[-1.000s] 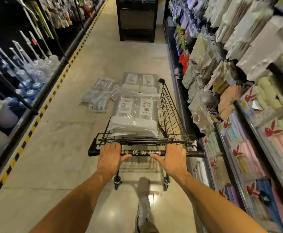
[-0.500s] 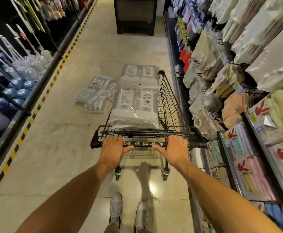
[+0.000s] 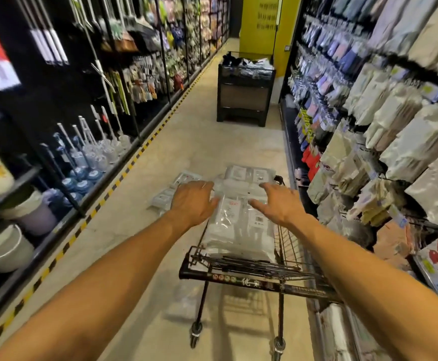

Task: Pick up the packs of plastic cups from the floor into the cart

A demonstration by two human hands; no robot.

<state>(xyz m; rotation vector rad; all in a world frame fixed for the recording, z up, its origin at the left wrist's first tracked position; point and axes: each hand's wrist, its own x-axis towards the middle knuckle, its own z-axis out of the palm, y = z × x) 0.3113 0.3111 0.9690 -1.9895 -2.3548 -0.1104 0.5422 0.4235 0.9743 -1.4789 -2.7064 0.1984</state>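
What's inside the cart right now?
A large clear-wrapped pack of plastic cups lies in the cart, labels up, filling most of the basket. It covers the basket floor, so any packs beneath it cannot be seen.

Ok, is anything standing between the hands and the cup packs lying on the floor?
The left hand and right hand reach over the cart, so its basket and the loaded pack lie below them. The floor packs sit beyond the left hand, off the cart's front-left corner; no obstacle shows along the cart's left side.
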